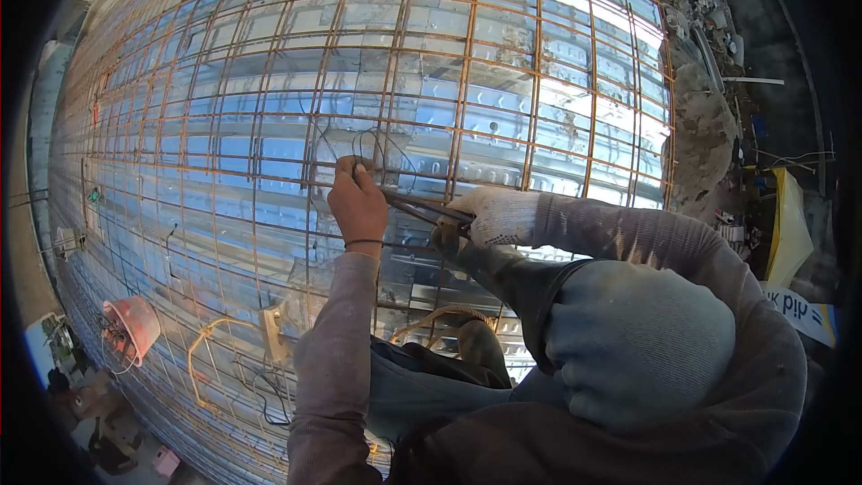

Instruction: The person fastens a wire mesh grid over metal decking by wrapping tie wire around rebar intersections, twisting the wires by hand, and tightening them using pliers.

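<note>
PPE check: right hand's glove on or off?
On: a white knit glove covers the right hand; the left hand is bare.

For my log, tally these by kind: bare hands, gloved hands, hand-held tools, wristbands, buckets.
Bare: left hand: 1
Gloved: right hand: 1
Tool in the right hand: 1
Dark wristband: 1
Pinkish bucket: 1
Total: 5

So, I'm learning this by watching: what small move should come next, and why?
Probably ease the dark tool toward the thin wire at the rebar grid: the gloved right hand holds it pointing toward the bare left hand, which is beside the wire.
</note>
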`<action>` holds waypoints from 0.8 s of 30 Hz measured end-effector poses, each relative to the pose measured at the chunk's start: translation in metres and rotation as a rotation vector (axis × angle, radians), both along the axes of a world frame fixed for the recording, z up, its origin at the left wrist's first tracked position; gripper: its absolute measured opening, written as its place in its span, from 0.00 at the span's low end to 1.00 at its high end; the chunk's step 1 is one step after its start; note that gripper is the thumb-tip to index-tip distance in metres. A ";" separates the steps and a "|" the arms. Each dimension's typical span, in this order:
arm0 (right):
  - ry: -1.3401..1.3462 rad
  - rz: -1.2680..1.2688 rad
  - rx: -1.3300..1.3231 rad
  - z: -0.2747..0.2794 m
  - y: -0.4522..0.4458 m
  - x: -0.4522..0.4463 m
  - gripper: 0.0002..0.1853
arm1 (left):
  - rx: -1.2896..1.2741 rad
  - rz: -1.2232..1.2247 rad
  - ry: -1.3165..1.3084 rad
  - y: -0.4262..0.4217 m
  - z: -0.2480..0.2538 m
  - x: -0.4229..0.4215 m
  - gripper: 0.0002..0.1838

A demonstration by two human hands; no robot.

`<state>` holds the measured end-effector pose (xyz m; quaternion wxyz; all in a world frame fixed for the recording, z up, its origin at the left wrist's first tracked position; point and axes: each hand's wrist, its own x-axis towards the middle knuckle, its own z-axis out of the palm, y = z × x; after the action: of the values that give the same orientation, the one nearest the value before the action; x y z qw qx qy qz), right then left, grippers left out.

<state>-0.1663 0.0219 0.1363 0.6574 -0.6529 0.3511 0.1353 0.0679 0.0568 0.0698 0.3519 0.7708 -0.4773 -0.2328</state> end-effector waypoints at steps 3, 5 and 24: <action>-0.097 -0.045 0.095 -0.019 0.009 -0.006 0.25 | 0.049 0.025 0.014 0.006 -0.008 0.002 0.08; -0.152 -0.063 0.116 -0.029 0.013 -0.008 0.24 | 0.072 0.041 0.035 0.009 -0.010 0.003 0.09; -0.239 0.115 0.139 -0.012 0.003 -0.017 0.17 | 0.215 0.293 0.740 0.021 -0.005 0.049 0.12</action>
<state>-0.1836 0.0245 0.1246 0.7292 -0.6364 0.2220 0.1180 0.1164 0.0776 0.0648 0.4468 0.7272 -0.1767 -0.4902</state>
